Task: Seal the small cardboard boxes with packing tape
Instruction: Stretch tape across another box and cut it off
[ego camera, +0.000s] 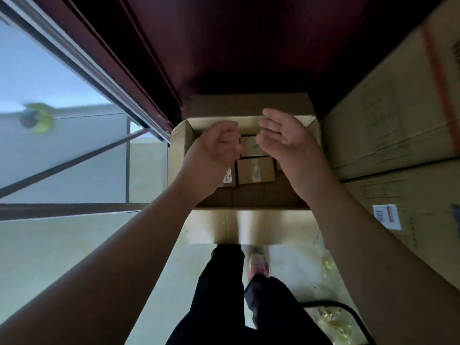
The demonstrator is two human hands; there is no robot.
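Both up over the carton of small boxes, left hand curled tight on nothing, right hand loose, empty

Small boxes lie in the carton, under and between the left hand and right hand. Big cartons stand right of the right hand.
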